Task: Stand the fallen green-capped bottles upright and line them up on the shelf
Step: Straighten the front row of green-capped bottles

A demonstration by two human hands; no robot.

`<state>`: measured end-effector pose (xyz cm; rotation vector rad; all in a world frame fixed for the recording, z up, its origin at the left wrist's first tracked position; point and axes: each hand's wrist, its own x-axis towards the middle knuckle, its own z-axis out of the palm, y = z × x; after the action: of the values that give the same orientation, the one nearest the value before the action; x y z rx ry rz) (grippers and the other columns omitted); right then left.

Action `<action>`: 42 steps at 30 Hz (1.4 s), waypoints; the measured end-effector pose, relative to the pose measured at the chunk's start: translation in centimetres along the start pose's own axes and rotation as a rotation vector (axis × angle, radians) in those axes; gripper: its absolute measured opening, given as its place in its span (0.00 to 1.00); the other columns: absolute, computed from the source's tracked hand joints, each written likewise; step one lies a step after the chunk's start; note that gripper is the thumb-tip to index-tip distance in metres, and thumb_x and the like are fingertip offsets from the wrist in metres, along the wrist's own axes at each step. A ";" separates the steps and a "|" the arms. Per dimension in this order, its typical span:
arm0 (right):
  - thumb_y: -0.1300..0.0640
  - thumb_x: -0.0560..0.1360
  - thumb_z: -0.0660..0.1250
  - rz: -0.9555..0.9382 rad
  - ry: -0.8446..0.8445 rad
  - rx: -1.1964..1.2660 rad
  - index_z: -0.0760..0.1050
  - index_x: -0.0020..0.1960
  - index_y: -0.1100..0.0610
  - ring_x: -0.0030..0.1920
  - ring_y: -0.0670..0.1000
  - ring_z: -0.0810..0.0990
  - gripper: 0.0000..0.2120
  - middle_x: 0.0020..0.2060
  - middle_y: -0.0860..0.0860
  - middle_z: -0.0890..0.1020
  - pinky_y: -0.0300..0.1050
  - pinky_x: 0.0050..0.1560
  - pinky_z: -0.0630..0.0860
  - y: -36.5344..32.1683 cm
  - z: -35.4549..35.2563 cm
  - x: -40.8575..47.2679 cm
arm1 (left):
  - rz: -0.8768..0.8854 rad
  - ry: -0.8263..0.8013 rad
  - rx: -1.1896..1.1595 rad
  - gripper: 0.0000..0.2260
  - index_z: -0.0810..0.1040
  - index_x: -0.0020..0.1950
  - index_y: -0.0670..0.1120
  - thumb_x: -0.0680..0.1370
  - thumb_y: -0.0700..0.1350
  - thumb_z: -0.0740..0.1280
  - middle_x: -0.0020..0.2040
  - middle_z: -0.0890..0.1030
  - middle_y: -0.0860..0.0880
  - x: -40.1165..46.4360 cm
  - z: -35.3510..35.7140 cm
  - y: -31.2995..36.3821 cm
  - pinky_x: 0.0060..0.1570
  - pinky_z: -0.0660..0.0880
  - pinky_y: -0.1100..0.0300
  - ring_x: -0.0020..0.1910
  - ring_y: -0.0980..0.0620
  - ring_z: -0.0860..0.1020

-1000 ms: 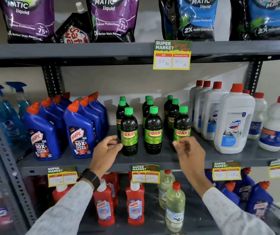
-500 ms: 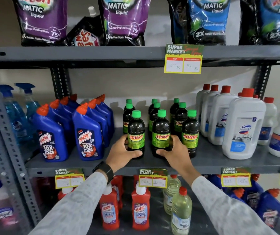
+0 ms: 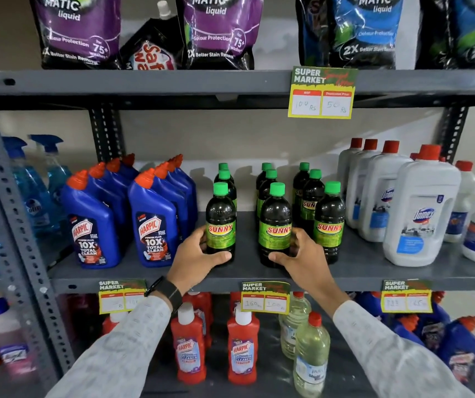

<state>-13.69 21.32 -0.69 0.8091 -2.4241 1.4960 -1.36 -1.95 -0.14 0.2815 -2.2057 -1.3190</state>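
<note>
While wrapped low around upright green-capped bottles (image 3: 220, 222), left hand (image 3: 199, 258) and right hand (image 3: 302, 259), arms outstretched.

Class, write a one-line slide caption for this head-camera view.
Left hand and right hand each hold an upright green-capped Sunny bottle on the grey shelf.

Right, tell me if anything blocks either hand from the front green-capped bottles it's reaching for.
Nothing visible does. The left hand is already wrapped around the base of the front left bottle, and the right hand around the front middle bottle. Both stand upright near the shelf front edge, with nothing in front of them.
</note>
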 end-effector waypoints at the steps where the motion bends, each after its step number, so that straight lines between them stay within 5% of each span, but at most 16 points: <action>1: 0.51 0.70 0.82 -0.002 0.001 0.003 0.71 0.75 0.55 0.56 0.45 0.81 0.38 0.60 0.46 0.84 0.40 0.57 0.76 0.0 0.0 0.0 | 0.002 -0.001 0.002 0.37 0.71 0.75 0.51 0.69 0.44 0.81 0.64 0.81 0.55 -0.1 0.0 0.0 0.59 0.72 0.68 0.62 0.61 0.78; 4: 0.52 0.70 0.82 -0.004 0.008 -0.001 0.71 0.75 0.55 0.58 0.46 0.81 0.37 0.61 0.47 0.84 0.42 0.60 0.77 0.0 0.1 -0.1 | 0.009 0.001 0.005 0.36 0.71 0.75 0.51 0.69 0.45 0.81 0.64 0.82 0.55 -0.2 0.0 0.1 0.59 0.73 0.69 0.61 0.63 0.79; 13: 0.50 0.70 0.82 -0.009 -0.002 0.000 0.70 0.76 0.54 0.60 0.46 0.81 0.39 0.62 0.45 0.83 0.45 0.64 0.78 0.0 -0.1 -0.3 | 0.011 -0.002 0.026 0.37 0.70 0.76 0.53 0.69 0.48 0.81 0.65 0.82 0.55 -0.6 -0.1 0.1 0.69 0.75 0.53 0.62 0.61 0.79; 17: 0.49 0.73 0.79 -0.030 -0.009 0.039 0.65 0.80 0.52 0.59 0.43 0.79 0.41 0.60 0.40 0.78 0.39 0.60 0.75 -0.7 -0.8 -1.6 | 0.081 0.029 0.262 0.40 0.60 0.81 0.56 0.73 0.62 0.73 0.69 0.79 0.56 -2.0 -0.3 0.4 0.68 0.73 0.56 0.67 0.57 0.77; 22: 0.59 0.77 0.75 -0.148 0.398 0.132 0.75 0.69 0.52 0.52 0.46 0.84 0.22 0.52 0.44 0.83 0.31 0.50 0.79 0.4 -3.3 -3.4 | 0.213 0.064 0.845 0.40 0.59 0.81 0.46 0.78 0.72 0.49 0.78 0.71 0.43 -4.0 -0.3 -0.8 0.70 0.72 0.51 0.75 0.46 0.71; 25: 0.64 0.75 0.75 -0.077 0.569 0.122 0.72 0.70 0.55 0.54 0.52 0.81 0.26 0.57 0.53 0.80 0.49 0.57 0.81 2.2 -5.0 -2.6 | 0.182 0.066 0.942 0.42 0.62 0.79 0.42 0.79 0.72 0.46 0.78 0.68 0.40 -4.5 0.5 -1.4 0.74 0.68 0.51 0.77 0.43 0.68; 28: 0.56 0.69 0.81 0.101 0.365 0.071 0.65 0.77 0.54 0.66 0.54 0.78 0.41 0.68 0.53 0.77 0.57 0.68 0.76 3.8 -6.6 -0.8 | 0.168 0.107 1.007 0.42 0.68 0.77 0.40 0.80 0.71 0.42 0.75 0.73 0.39 -4.7 1.3 -1.9 0.75 0.67 0.49 0.74 0.42 0.72; 30: 0.51 0.66 0.84 0.143 0.208 0.017 0.63 0.77 0.54 0.68 0.54 0.78 0.46 0.70 0.52 0.78 0.53 0.68 0.74 4.1 -7.3 0.0 | 0.154 0.118 1.033 0.41 0.71 0.74 0.40 0.80 0.70 0.42 0.72 0.76 0.39 -4.9 1.6 -2.2 0.75 0.68 0.48 0.72 0.42 0.75; 33: 0.53 0.67 0.84 0.162 0.139 -0.012 0.66 0.74 0.57 0.64 0.53 0.80 0.42 0.65 0.52 0.81 0.45 0.61 0.73 3.9 -7.6 0.5 | 0.130 0.112 1.049 0.40 0.74 0.72 0.40 0.81 0.69 0.43 0.69 0.79 0.39 -5.0 1.8 -2.2 0.73 0.69 0.48 0.69 0.42 0.77; 42: 0.53 0.69 0.83 0.142 0.130 -0.031 0.68 0.73 0.57 0.56 0.48 0.77 0.38 0.59 0.49 0.81 0.43 0.58 0.72 4.2 -8.4 0.2 | 0.120 0.081 1.078 0.38 0.75 0.70 0.39 0.81 0.68 0.45 0.68 0.80 0.38 -5.0 1.7 -2.1 0.72 0.71 0.47 0.68 0.41 0.78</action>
<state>-17.20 29.97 0.17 0.5253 -2.4461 1.5043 1.65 0.52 -4.36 0.5538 -2.5965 0.0557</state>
